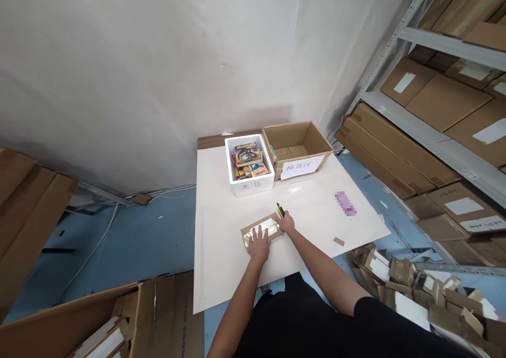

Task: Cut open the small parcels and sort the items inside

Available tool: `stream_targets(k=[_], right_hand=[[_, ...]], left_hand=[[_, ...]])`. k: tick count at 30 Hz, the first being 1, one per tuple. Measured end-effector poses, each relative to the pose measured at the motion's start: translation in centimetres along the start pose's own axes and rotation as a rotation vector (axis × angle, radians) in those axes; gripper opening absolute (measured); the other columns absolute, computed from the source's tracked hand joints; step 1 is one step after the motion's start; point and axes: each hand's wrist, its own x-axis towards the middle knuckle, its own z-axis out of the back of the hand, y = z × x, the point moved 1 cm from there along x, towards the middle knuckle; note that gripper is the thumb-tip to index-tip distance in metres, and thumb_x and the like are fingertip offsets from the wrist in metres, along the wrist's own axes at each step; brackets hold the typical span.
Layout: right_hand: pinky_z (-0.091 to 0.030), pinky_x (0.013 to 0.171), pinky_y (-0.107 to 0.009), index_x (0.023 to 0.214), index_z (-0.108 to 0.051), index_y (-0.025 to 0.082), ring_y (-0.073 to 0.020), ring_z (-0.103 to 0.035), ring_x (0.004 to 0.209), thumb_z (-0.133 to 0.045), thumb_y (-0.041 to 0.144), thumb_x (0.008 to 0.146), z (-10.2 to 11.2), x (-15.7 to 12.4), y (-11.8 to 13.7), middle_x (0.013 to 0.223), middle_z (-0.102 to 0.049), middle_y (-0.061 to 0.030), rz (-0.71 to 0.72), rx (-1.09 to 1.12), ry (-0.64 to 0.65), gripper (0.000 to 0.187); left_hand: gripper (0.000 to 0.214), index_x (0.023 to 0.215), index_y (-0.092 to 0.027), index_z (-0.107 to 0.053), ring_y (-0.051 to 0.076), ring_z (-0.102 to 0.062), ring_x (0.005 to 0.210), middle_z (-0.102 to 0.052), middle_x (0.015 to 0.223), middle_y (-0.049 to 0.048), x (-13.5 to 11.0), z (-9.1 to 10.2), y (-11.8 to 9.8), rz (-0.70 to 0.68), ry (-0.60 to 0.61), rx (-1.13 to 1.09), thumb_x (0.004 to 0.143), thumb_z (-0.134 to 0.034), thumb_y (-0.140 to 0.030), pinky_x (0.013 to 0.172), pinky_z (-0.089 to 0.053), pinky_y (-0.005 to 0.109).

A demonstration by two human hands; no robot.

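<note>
A small taped cardboard parcel (253, 226) with a white label lies near the front middle of the white table. My left hand (259, 246) rests on its near side, fingers spread flat over the tape and label. At the parcel's right end, my right hand (286, 223) is closed around a yellow and black box cutter (280, 211), which points up and away from me. Whether its blade is out is too small to tell. Behind the parcel stands a white foam box (253, 187) with several colourful books (248, 155) inside.
An open cardboard box (326, 155) with a handwritten label adjoins the foam box. A blurred purple item (345, 203) and a cardboard scrap (339, 241) lie right on the table (221, 263). Shelves of cartons (446, 105) and a pile of opened cartons (419, 289) flank the right side.
</note>
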Motion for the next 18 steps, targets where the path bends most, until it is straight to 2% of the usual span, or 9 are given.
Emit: stream_targets(k=[5,10,14,18], right_hand=[[-0.050,0.080,-0.028,0.106,-0.056,0.024,-0.0264,-0.073,0.102,-0.070,0.056,0.095,-0.6,-2.0,-3.7,0.107,-0.077,-0.0088,0.001,0.020,0.019,0.037],[-0.051,0.076,-0.026,0.102,-0.056,0.023,-0.0241,-0.073,0.096,-0.067,0.057,0.096,-1.0,-3.1,-4.5,0.099,-0.075,-0.0062,-0.041,0.107,0.000,0.036],[-0.052,0.064,-0.024,0.100,-0.055,0.024,-0.0173,-0.070,0.068,-0.052,0.056,0.104,-0.7,-3.0,-5.2,0.084,-0.071,0.0001,-0.070,0.280,0.085,0.033],[-0.048,0.054,-0.022,0.089,-0.055,0.023,-0.0129,-0.061,0.049,-0.040,0.059,0.108,0.4,-2.5,-5.7,0.067,-0.064,0.0035,-0.067,0.314,0.132,0.043]], left_hand=[[0.059,0.165,-0.038,-0.038,0.034,-0.019,0.164,-0.024,0.178,0.0034,-0.2,-1.6,0.2,-0.019,0.001,-0.008,0.106,-0.040,-0.031,0.128,-0.027,0.059],[0.059,0.166,-0.038,-0.036,0.034,-0.017,0.165,-0.022,0.179,0.0047,-0.1,-1.3,0.9,-0.061,-0.014,-0.028,0.108,-0.038,-0.031,0.129,-0.024,0.060],[0.058,0.165,-0.040,-0.037,0.033,-0.013,0.166,-0.019,0.179,0.0021,1.3,0.0,1.9,-0.084,0.062,-0.083,0.107,-0.038,-0.033,0.129,-0.024,0.060],[0.059,0.165,-0.042,-0.035,0.032,-0.011,0.166,-0.018,0.179,0.0005,1.9,0.4,2.2,-0.085,0.100,-0.114,0.107,-0.039,-0.034,0.129,-0.024,0.060]])
